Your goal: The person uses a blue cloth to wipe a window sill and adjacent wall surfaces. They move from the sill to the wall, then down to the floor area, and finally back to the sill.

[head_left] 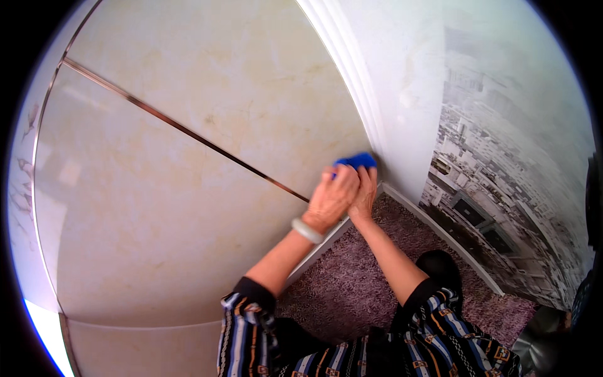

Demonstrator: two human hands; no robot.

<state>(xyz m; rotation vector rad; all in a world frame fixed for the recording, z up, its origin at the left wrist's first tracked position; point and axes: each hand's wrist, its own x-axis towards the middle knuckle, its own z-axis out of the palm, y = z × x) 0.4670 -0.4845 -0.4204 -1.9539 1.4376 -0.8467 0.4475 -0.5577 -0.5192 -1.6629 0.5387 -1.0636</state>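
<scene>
A bright blue cloth, bunched up small, is pressed against the beige marbled wall panel near its right edge, by the corner. My left hand, with a pale bangle at the wrist, has its fingers curled at the cloth's left side. Close beside it, my right hand is closed on the cloth from below, its fingers reaching up onto the blue. The two hands touch or overlap, and part of the cloth is hidden behind them. Slight blur softens the fingers.
A brown metallic strip runs slantwise across the panel. White ribbed moulding borders it on the right. Beyond stands a wall with a grey city picture. Below are a white baseboard, purple shaggy carpet and a dark shoe.
</scene>
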